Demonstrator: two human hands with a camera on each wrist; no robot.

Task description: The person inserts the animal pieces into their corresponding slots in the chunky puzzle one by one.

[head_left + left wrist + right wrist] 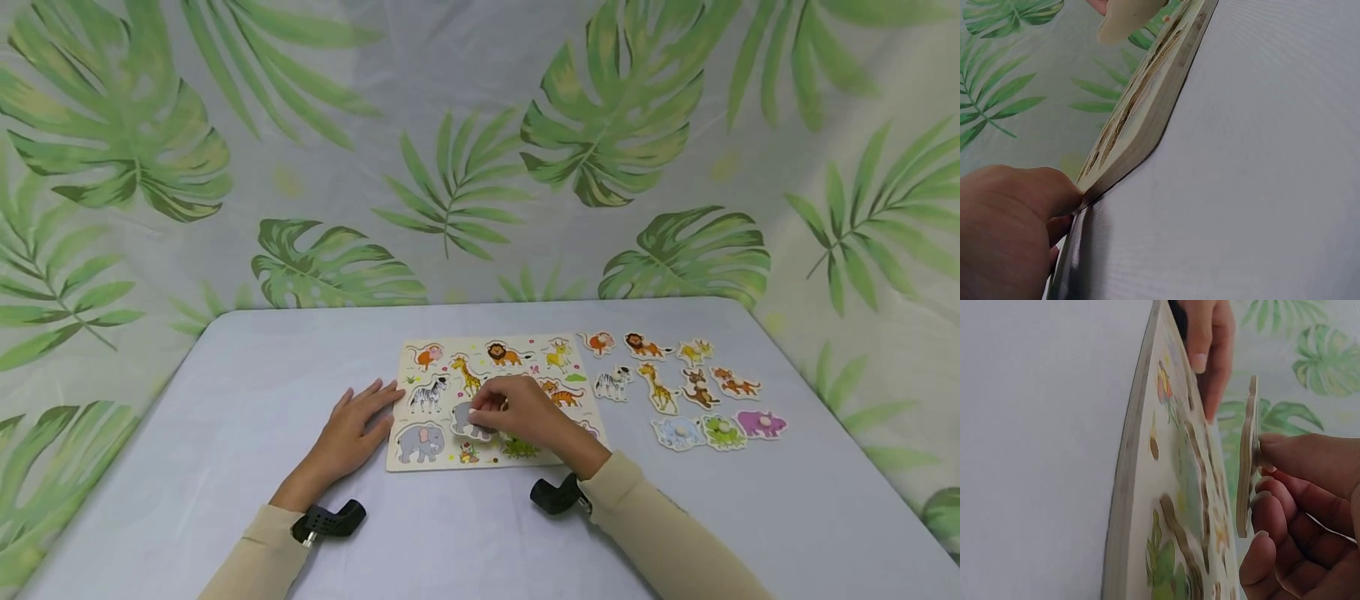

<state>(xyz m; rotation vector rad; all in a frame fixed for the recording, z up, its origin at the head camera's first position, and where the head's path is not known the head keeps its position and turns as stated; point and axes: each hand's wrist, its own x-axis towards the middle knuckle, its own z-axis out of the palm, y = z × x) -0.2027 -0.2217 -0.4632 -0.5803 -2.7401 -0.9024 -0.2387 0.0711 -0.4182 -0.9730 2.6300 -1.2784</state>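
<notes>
A wooden animal puzzle board (442, 464) lies on the table, with printed animals in its recesses. Over its lower left part, my right hand (525, 412) pinches a grey elephant puzzle piece (463, 422) by the knob. In the right wrist view this elephant piece (1246, 462) is held apart from the board, seen edge-on between thumb and fingers. Just left of it is the printed elephant (420, 442) in its recess. My left hand (352, 437) rests at the board's left edge with fingers extended; the left wrist view shows its thumb (1054, 190) touching the edge.
Right of the board lie several loose puzzle pieces, among them a monkey (597, 342), a lion (647, 346), a zebra (613, 383), a giraffe (657, 390), a frog (723, 431) and a purple hippo (762, 423). A leaf-patterned cloth (465, 267) hangs behind the white table (300, 367).
</notes>
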